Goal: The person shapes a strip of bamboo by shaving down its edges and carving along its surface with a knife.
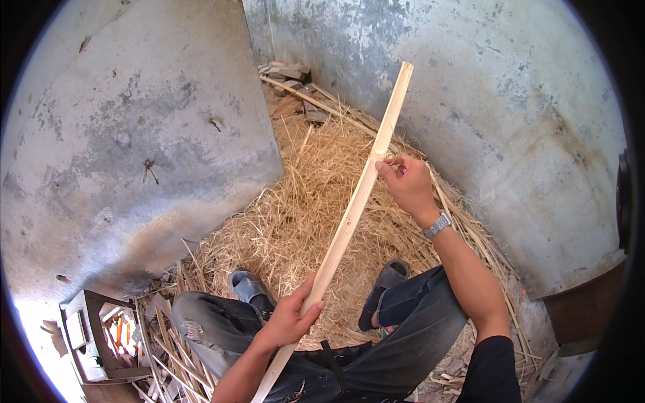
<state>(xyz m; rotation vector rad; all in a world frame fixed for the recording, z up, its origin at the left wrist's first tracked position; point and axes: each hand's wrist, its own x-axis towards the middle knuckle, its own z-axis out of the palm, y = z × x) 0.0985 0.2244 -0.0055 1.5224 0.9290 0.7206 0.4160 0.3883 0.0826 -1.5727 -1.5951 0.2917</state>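
A long, pale split bamboo strip slants across the middle, from my lap up toward the far wall, with a node partway along. My left hand is wrapped round its lower part, thumb on top. Farther up, my right hand is closed at the strip's right edge by the node, thumb tip against it and fingers curled. A small pink spot shows between those fingers; what it is I cannot make out. A metal-banded watch sits on my right wrist. The strip's lower end runs over my dark trousers.
A thick heap of bamboo shavings covers the floor ahead of my slippers. Worn grey walls stand left and right. Loose strips and an open frame with bright orange inside lie at lower left. Rubble sits in the far corner.
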